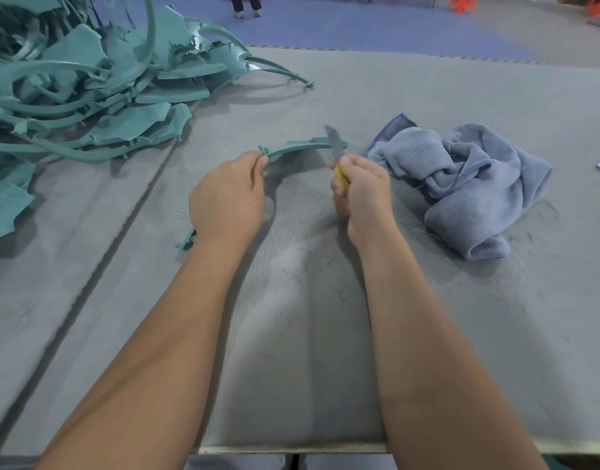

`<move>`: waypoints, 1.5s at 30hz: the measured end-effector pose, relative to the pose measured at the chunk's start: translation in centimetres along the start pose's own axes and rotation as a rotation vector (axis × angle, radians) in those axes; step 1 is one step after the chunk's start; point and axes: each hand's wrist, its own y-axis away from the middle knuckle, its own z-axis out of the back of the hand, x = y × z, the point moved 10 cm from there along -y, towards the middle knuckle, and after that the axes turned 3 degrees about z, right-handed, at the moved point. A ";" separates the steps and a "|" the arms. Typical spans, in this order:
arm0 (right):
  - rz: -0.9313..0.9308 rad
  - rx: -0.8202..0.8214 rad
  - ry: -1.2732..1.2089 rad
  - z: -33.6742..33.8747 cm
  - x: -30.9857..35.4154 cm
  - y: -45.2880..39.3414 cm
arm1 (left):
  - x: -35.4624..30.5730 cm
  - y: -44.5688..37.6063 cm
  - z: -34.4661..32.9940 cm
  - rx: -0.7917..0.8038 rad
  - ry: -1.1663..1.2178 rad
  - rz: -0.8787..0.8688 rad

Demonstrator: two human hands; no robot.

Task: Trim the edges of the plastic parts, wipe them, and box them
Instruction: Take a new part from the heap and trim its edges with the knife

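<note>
The curved teal plastic strip [302, 146], pinched at its end by the left hand [227, 195], is mid-trim; next, the right hand [361, 191], fist-gripping the yellow-handled knife [336, 150], likely must draw the blade along its edge.

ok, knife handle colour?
Yellow; the knife handle shows between the right hand's fingers in the head view.
</note>
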 end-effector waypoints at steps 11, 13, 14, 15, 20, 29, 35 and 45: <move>0.002 -0.164 0.100 1.8 -0.2 -0.3 | -0.1 0.2 -0.1 0.011 0.017 -0.009; 0.001 -0.177 0.112 2.0 -0.2 -0.4 | -0.1 0.1 -0.2 0.013 0.011 -0.007; 0.001 -0.174 0.121 1.9 -0.2 -0.3 | -0.1 0.1 -0.2 0.018 0.005 -0.001; 0.003 -0.166 0.134 1.8 -0.2 -0.3 | 0.0 0.1 -0.3 0.024 0.000 0.009; -0.035 -0.121 0.124 1.6 -0.3 -0.3 | 0.1 0.0 -0.2 0.018 -0.006 0.021; 0.010 -0.006 0.155 -0.4 -0.1 0.1 | -1.6 0.6 -0.8 0.042 0.007 -0.063; -0.012 -0.233 -0.053 2.6 -0.4 -0.4 | -1.4 0.5 -0.6 0.019 0.024 -0.054; 0.054 -0.158 0.189 1.4 -0.4 -1.0 | -0.8 0.3 -0.8 0.016 0.005 0.005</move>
